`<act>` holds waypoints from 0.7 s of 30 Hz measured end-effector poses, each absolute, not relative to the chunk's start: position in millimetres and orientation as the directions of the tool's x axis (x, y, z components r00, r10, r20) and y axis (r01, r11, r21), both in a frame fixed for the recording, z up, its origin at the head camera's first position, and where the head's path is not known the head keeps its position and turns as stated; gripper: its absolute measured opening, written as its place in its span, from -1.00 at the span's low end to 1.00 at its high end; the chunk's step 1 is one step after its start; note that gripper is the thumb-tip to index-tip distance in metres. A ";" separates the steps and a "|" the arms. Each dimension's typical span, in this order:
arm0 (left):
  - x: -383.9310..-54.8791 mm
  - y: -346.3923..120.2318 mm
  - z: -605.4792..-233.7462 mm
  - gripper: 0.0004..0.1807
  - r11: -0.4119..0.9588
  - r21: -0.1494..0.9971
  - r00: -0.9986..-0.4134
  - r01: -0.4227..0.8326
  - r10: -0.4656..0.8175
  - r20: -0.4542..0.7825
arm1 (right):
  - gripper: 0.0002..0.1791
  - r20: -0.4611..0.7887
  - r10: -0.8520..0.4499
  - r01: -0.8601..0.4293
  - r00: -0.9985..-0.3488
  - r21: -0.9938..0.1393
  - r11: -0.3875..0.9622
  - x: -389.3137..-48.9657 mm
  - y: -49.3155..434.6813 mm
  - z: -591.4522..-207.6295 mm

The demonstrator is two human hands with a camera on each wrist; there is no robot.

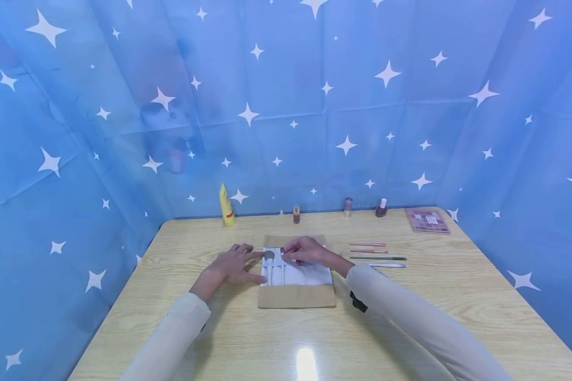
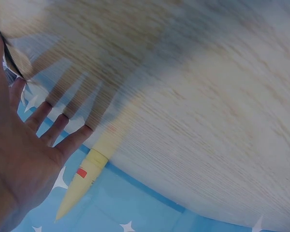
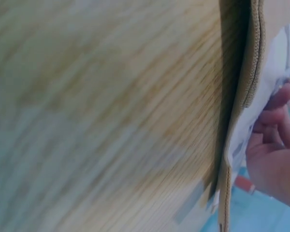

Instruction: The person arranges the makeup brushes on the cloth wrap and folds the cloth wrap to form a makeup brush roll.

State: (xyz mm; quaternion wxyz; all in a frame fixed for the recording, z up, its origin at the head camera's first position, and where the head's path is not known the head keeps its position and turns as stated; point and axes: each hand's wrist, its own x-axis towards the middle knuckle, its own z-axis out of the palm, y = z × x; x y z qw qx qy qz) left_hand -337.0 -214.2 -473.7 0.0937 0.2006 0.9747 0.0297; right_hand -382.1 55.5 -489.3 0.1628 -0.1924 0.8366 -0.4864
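Observation:
A tan brush roll (image 1: 296, 296) with a white lining lies unfolded on the table. A fluffy makeup brush (image 1: 269, 256) stands in its left slot, bristles toward the back. Beside it is a thinner makeup brush (image 1: 283, 272), which my right hand (image 1: 307, 251) pinches near its dark tip. In the right wrist view, the curled fingers of that hand (image 3: 273, 140) are over the white lining. With fingers spread, my left hand (image 1: 235, 265) touches the roll's left edge, thumb and forefinger beside the fluffy brush. The left wrist view shows that hand's (image 2: 29, 154) straight fingers along the tabletop.
Right of the roll lie several slim brushes (image 1: 378, 258) in a row. Along the back stand a yellow tube (image 1: 226, 206), a small red-brown bottle (image 1: 296, 215), a pinkish tube (image 1: 348, 207) and a dark nail polish bottle (image 1: 381, 209). An eyeshadow palette (image 1: 427, 220) lies at the back right.

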 end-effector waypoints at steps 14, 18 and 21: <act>-335.1 -212.8 -470.9 -0.04 0.906 0.096 -0.893 0.411 0.422 -0.157 | -0.73 -0.081 -0.526 -0.192 -0.847 -0.875 0.444 -381.1 71.1 -489.2; -334.3 -212.4 -470.5 -0.04 0.906 0.103 -0.892 0.411 0.423 -0.161 | -0.71 -0.055 -0.557 -0.232 -0.829 -0.872 0.431 -378.7 80.7 -484.8; -333.8 -212.9 -470.6 -0.03 0.908 0.101 -0.894 0.407 0.419 -0.160 | -0.70 -0.033 -0.583 -0.266 -0.812 -0.867 0.421 -378.0 89.6 -481.5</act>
